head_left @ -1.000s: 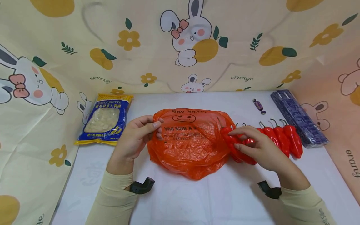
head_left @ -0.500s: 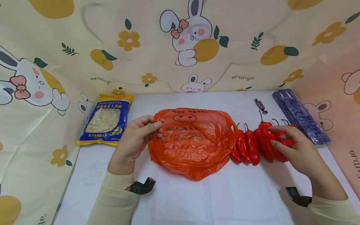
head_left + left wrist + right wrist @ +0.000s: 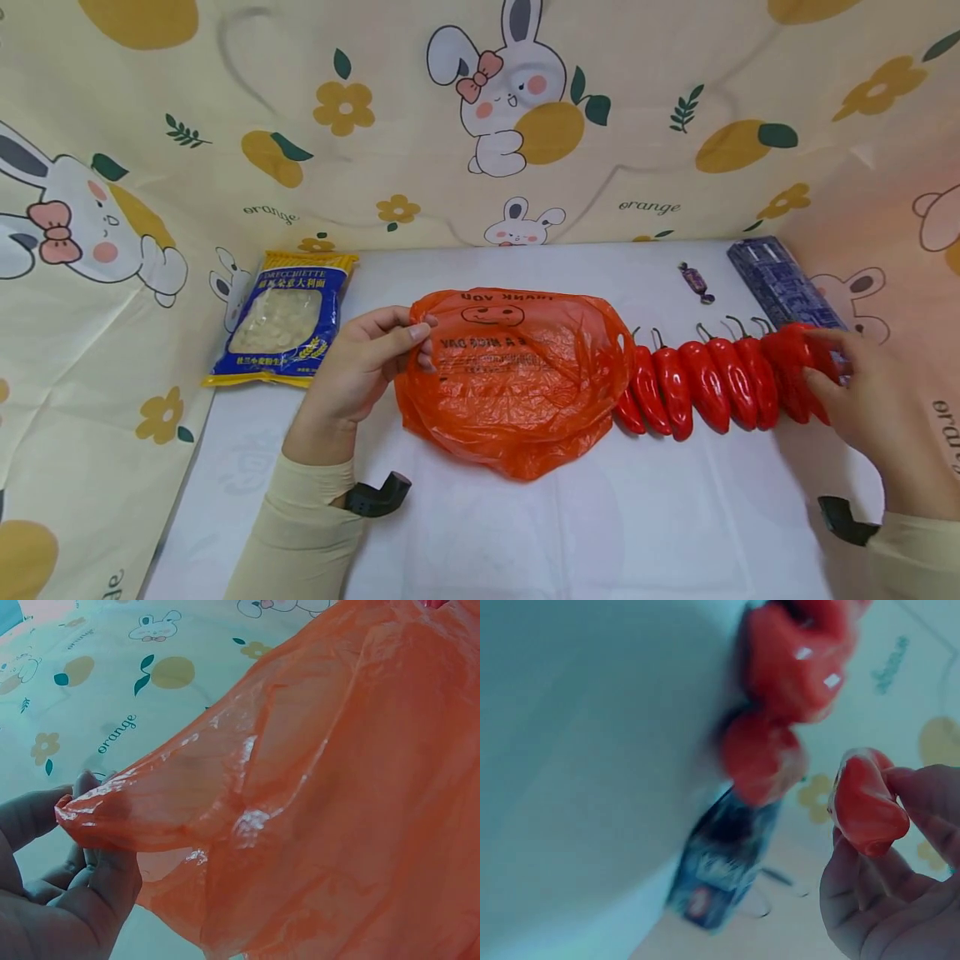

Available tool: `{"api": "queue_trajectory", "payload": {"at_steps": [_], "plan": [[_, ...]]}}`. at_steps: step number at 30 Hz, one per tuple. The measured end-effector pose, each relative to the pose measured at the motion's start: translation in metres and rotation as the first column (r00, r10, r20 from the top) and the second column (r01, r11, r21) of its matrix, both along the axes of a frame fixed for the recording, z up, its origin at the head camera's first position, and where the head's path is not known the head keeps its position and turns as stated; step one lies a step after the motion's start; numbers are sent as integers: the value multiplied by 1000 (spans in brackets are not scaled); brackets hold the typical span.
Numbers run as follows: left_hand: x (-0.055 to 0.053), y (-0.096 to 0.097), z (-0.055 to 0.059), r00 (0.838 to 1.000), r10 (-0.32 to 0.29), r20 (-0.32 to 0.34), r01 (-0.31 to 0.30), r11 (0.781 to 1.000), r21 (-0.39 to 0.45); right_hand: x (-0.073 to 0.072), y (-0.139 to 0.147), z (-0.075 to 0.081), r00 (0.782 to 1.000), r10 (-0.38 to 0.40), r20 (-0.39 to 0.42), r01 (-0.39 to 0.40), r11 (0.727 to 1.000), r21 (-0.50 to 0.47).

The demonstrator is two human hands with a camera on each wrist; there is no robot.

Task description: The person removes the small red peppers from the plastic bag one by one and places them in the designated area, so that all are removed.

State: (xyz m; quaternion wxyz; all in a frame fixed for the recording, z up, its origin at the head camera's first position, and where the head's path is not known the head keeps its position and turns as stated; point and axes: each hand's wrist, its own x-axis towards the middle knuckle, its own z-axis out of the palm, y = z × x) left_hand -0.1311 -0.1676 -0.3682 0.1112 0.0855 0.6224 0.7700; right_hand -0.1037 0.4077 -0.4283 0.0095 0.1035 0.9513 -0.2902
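My left hand (image 3: 375, 358) pinches the upper left edge of a translucent red-orange plastic bag (image 3: 510, 400), which has a printed smile. In the left wrist view the bag's corner (image 3: 90, 817) sits between thumb and fingers. At the far right, my right hand (image 3: 870, 392) holds a glossy red chili pepper (image 3: 866, 802) between thumb and fingers, raised over the right end of a row of similar red peppers (image 3: 708, 383). The bag's right side overlaps the leftmost pepper. The held pepper and hand partly hide a dark blue patterned long packet (image 3: 780, 275).
A blue and yellow pasta bag (image 3: 281, 321) lies at the back left. Behind the pepper row is a small purple wrapped candy (image 3: 696, 283). Printed cloth walls (image 3: 360, 167) enclose the white tabletop (image 3: 540, 542) at the back and sides.
My right hand has carried the red chili pepper rightward from beside the bag to the row's far right end. My left hand and the bag have stayed almost still.
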Motion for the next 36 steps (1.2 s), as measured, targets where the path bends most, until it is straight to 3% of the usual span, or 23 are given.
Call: {"api": "queue_trajectory", "payload": {"at_steps": [7,18,30,36], "plan": [[0,-1,1,1000,-1,2,1,1000,-3,-5,21,-8,997,-79,22,78,996,45],[1,-3,0,1000,1,9,-1,1000,-10,-16,17,-13,990,-106,91,92,986,141],[3,-2,-2,1000,9,11,-9,1000,-3,-17,17,-21,994,-10,111,-7,989,148],[4,-1,-3,1000,9,11,-9,1000,12,-13,18,-17,992,-26,120,12,993,118]]}}
